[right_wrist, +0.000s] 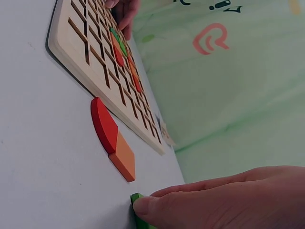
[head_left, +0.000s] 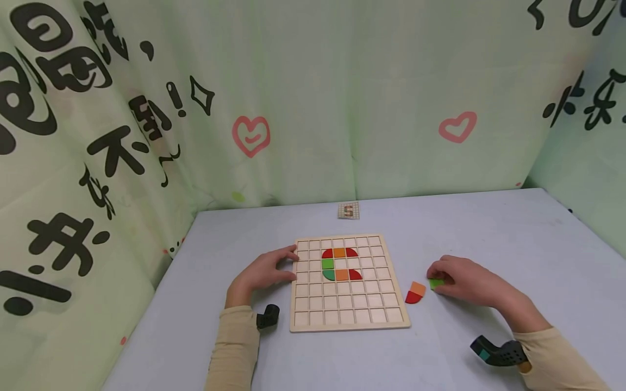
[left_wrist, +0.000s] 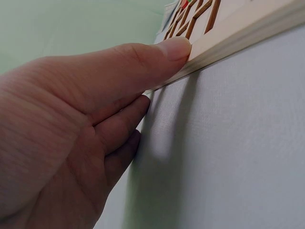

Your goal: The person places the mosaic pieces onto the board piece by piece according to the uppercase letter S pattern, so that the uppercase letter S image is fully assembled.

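A square wooden grid board (head_left: 349, 328) lies on the table. My left hand (head_left: 266, 270) rests at its left edge, thumb (left_wrist: 174, 49) on the rim and fingers fairly straight beside it. Red, orange and green pieces sit in the board's cells, among them a light green square (head_left: 327, 264) and a dark green quarter-round (head_left: 329, 275). To the right of the board, my right hand (head_left: 464, 278) pinches a light green block (right_wrist: 137, 205) between thumb and fingers, close over the table. Between that hand and the board lie an orange square (head_left: 418, 289) and a red quarter-round (head_left: 413, 297), touching.
A small card (head_left: 348, 210) with a printed grid pattern lies behind the board, near the table's back edge. Pale green curtains (head_left: 313, 163) with dark lettering and pink hearts hang behind and beside the white table (head_left: 244, 228).
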Demonstrator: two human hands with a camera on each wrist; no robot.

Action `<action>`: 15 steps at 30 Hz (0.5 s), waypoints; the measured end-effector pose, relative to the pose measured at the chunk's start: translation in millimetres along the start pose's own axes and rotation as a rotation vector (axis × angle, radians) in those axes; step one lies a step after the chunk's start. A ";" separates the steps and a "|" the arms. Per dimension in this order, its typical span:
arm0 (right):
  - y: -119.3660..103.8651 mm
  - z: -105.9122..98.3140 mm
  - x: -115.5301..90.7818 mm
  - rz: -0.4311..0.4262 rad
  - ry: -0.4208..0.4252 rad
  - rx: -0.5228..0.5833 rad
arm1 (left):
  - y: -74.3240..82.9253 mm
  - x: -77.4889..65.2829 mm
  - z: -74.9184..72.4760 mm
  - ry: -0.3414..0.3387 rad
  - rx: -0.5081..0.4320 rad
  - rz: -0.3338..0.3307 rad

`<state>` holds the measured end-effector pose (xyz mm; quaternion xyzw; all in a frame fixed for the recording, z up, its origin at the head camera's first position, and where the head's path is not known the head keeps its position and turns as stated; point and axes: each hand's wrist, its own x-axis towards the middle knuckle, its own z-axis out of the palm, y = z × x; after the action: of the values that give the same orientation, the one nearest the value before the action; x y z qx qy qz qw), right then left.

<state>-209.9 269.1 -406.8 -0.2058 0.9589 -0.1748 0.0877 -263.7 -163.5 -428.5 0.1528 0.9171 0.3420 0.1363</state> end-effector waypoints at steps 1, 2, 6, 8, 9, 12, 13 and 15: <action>-0.6 0.6 0.3 -0.006 0.016 -0.009 | 0.0 -0.1 0.0 0.000 -0.001 0.001; -1.0 1.4 0.7 -0.012 0.035 -0.015 | 0.0 -0.1 -0.2 -0.001 -0.003 0.002; -2.6 3.4 2.2 -0.013 0.125 -0.044 | 0.5 0.3 -1.0 0.002 -0.007 0.011; -2.4 3.9 2.9 -0.007 0.146 -0.051 | 0.5 0.7 -1.6 0.001 -0.005 0.014; -2.4 4.2 3.3 -0.004 0.149 -0.056 | 0.5 0.8 -1.8 0.001 -0.004 0.015; -0.7 5.1 4.2 0.003 0.125 -0.057 | 0.2 0.5 -1.9 -0.003 -0.001 0.016; -0.6 5.6 4.3 0.007 0.117 -0.055 | -0.1 0.4 -1.8 -0.006 -0.001 0.015; -0.4 6.6 4.6 0.014 0.102 -0.050 | -0.4 -0.4 -1.5 -0.011 -0.002 0.014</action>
<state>-212.3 264.8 -413.2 -0.1922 0.9676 -0.1603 0.0347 -264.0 -164.9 -427.7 0.1612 0.9149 0.3429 0.1390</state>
